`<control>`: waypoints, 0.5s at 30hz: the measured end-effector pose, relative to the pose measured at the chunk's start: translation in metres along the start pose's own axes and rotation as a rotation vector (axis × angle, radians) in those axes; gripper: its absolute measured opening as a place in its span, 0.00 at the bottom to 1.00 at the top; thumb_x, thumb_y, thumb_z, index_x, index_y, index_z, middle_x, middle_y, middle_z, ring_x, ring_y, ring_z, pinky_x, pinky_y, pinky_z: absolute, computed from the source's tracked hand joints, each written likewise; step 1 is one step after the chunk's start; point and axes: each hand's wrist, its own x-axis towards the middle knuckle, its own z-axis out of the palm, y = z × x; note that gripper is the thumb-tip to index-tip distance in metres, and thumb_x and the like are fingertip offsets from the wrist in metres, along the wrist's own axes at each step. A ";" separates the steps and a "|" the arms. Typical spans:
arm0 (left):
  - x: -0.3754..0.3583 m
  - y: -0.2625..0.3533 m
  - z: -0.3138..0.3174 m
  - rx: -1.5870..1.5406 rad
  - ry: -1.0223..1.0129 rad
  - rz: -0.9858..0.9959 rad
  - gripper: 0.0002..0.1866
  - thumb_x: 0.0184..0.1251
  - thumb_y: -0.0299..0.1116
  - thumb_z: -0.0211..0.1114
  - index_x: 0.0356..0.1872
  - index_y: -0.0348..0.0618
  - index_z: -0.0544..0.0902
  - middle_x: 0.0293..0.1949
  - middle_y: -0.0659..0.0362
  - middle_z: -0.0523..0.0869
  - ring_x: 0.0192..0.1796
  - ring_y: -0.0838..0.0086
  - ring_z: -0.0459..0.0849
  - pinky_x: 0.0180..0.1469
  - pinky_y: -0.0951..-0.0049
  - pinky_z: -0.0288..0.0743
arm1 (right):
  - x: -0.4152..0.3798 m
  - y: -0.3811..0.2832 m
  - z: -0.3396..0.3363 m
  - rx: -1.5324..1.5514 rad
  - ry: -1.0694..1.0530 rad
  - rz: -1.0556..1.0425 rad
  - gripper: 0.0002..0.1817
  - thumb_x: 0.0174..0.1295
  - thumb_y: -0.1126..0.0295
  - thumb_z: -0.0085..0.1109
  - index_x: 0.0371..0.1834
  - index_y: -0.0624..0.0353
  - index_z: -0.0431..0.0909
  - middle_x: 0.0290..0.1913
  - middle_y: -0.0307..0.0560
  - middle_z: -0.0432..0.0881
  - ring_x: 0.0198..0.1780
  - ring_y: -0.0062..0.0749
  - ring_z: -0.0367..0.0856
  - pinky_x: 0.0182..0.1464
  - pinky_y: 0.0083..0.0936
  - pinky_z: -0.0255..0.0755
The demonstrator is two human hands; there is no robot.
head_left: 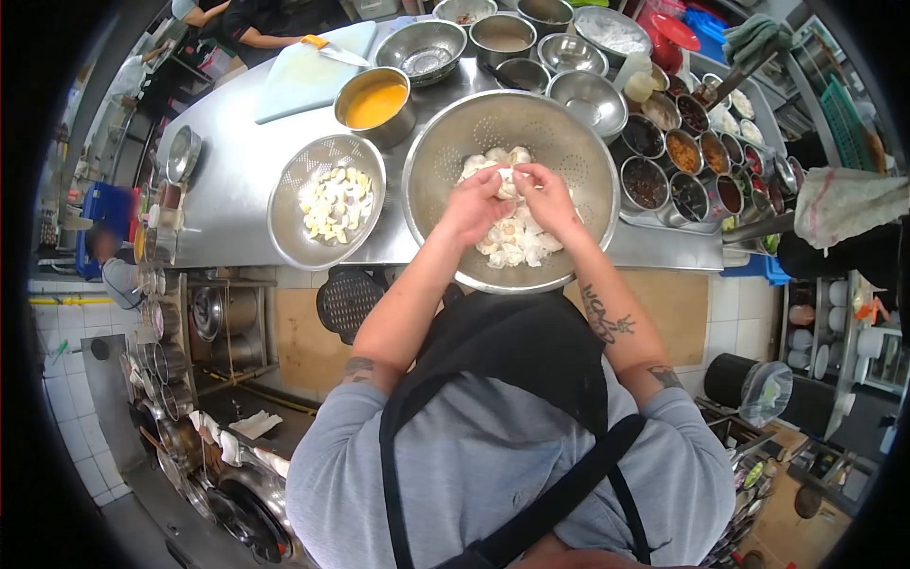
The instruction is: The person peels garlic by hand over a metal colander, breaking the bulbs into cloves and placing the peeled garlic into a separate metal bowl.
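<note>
My left hand (477,204) and my right hand (546,200) meet over a large metal colander (424,123). Between them, the fingers of both are closed on a whitish garlic bulb (507,184). Below and behind the hands, more garlic bulbs and papery skins (517,242) lie in the colander, partly hidden by my fingers. Left of it stands a smaller colander (287,175) holding pale yellow-white pieces that look like peeled garlic cloves (336,202).
A pot of orange-yellow liquid (375,104) stands behind the smaller colander. A knife (334,51) lies on a cutting board (313,79). Metal bowls (588,102) line the back, with ingredient tubs (682,152) at right. Other people work at the far left.
</note>
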 end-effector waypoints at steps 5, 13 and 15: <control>-0.007 -0.001 0.016 0.051 0.026 -0.019 0.12 0.83 0.37 0.45 0.58 0.47 0.71 0.46 0.55 0.81 0.36 0.71 0.83 0.37 0.68 0.80 | -0.017 -0.028 0.010 0.102 -0.181 0.163 0.27 0.74 0.54 0.53 0.67 0.61 0.66 0.42 0.46 0.81 0.38 0.24 0.79 0.39 0.24 0.75; 0.000 -0.004 0.031 0.064 0.138 0.102 0.05 0.81 0.36 0.47 0.47 0.48 0.69 0.34 0.57 0.78 0.25 0.76 0.77 0.16 0.76 0.67 | -0.019 -0.006 0.029 -0.091 -0.079 -0.128 0.24 0.78 0.58 0.40 0.68 0.64 0.59 0.44 0.61 0.81 0.39 0.40 0.85 0.38 0.32 0.77; 0.003 -0.007 0.027 0.117 0.167 0.135 0.05 0.80 0.36 0.50 0.42 0.48 0.69 0.32 0.59 0.77 0.24 0.78 0.76 0.16 0.78 0.64 | -0.022 -0.005 0.034 -0.118 -0.032 -0.250 0.20 0.79 0.58 0.39 0.63 0.62 0.65 0.36 0.53 0.82 0.33 0.28 0.83 0.25 0.24 0.75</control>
